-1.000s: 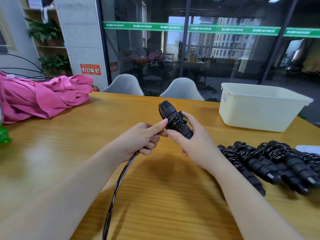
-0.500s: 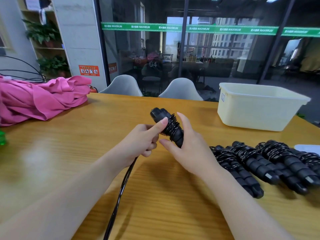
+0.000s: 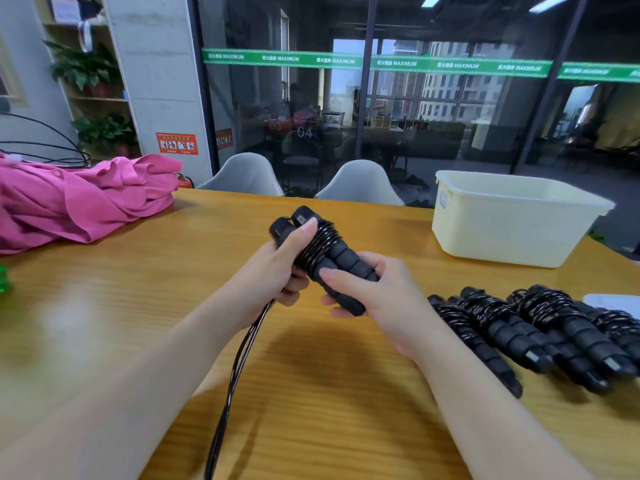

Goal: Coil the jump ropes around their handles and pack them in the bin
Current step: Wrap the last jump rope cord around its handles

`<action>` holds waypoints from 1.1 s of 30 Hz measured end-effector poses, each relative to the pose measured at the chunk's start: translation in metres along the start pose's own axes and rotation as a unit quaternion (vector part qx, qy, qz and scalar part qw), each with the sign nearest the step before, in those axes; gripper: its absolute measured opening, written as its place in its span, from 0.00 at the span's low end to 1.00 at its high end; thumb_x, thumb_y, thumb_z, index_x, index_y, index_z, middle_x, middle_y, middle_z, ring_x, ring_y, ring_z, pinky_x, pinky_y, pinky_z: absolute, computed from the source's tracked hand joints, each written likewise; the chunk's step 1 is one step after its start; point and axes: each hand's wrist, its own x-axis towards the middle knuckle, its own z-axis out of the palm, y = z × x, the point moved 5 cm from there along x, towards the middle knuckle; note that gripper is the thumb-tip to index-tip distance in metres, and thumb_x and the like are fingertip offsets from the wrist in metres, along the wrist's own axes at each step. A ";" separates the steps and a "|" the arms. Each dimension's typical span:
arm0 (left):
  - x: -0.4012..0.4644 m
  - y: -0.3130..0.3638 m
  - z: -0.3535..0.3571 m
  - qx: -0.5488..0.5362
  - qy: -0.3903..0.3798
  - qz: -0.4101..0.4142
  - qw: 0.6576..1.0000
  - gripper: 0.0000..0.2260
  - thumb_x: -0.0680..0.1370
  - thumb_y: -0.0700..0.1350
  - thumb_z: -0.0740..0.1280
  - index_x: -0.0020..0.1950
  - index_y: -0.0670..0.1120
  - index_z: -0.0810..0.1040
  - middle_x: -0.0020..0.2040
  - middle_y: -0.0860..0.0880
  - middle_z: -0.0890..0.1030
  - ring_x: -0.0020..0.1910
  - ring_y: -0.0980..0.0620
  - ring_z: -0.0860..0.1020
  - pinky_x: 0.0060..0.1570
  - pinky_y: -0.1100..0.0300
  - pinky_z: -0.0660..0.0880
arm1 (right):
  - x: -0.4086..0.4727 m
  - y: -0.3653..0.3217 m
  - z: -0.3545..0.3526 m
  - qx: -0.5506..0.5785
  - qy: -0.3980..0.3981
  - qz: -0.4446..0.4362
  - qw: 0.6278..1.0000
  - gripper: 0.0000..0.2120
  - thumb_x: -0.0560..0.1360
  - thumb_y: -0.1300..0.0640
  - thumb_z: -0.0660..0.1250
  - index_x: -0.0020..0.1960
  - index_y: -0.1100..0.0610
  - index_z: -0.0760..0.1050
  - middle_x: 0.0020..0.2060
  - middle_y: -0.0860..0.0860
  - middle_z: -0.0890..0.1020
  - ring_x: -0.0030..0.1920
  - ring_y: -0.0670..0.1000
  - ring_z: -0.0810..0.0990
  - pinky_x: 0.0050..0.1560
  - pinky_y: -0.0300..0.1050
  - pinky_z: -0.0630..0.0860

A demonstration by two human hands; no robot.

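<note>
I hold a pair of black foam jump rope handles side by side above the wooden table, with black rope coiled around their upper part. My right hand grips the lower ends of the handles. My left hand presses its thumb on the coils and holds the loose rope, which trails down off the near table edge. Several coiled jump ropes lie in a row on the table to the right. A cream plastic bin stands at the back right; its inside is hidden.
A pink cloth is heaped at the back left of the table. Two grey chairs stand behind the far edge, before a glass wall. A green object sits at the left edge, a white item at the right edge.
The handles have swung from leaning left to a steeper tilt, and my right hand has closed around their lower ends. My left thumb has slid up over the coils.
</note>
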 end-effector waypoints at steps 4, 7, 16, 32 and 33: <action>0.000 -0.003 -0.003 -0.008 0.032 -0.046 0.998 0.20 0.79 0.65 0.64 0.38 0.50 0.68 0.33 0.52 0.62 0.30 0.54 0.57 0.28 0.60 0.53 | -0.001 -0.001 0.002 -0.095 0.040 -0.055 0.993 0.08 0.77 0.57 0.77 0.54 0.56 0.82 0.42 0.58 0.86 0.37 0.56 0.87 0.37 0.56 0.86; 0.000 -0.006 -0.006 -0.024 0.021 -0.074 0.997 0.20 0.75 0.66 0.69 0.42 0.50 0.71 0.35 0.51 0.62 0.36 0.50 0.55 0.32 0.57 0.50 | -0.001 -0.001 -0.003 -0.192 0.080 -0.121 0.971 0.07 0.76 0.55 0.77 0.53 0.51 0.81 0.38 0.55 0.84 0.36 0.57 0.83 0.34 0.57 0.82; -0.001 -0.012 -0.005 -0.048 0.060 -0.103 0.992 0.25 0.70 0.71 0.70 0.48 0.51 0.71 0.35 0.52 0.64 0.31 0.54 0.58 0.31 0.58 0.51 | -0.003 0.000 0.006 -0.416 0.141 -0.235 0.867 0.14 0.78 0.53 0.74 0.62 0.51 0.78 0.47 0.44 0.81 0.46 0.51 0.78 0.48 0.56 0.78; -0.002 0.000 0.002 -0.104 -0.087 0.025 0.990 0.24 0.74 0.64 0.67 0.56 0.46 0.72 0.39 0.47 0.59 0.30 0.55 0.60 0.27 0.63 0.60 | -0.006 -0.005 0.005 0.093 -0.134 0.045 0.986 0.18 0.77 0.46 0.69 0.61 0.56 0.82 0.46 0.56 0.84 0.43 0.54 0.84 0.37 0.43 0.78; -0.001 -0.001 0.001 -0.121 -0.094 0.001 0.988 0.24 0.73 0.64 0.70 0.55 0.46 0.73 0.38 0.50 0.59 0.30 0.56 0.59 0.25 0.64 0.60 | -0.004 -0.004 0.004 0.099 -0.117 0.039 0.987 0.17 0.77 0.47 0.72 0.60 0.56 0.83 0.46 0.56 0.84 0.43 0.53 0.84 0.36 0.42 0.78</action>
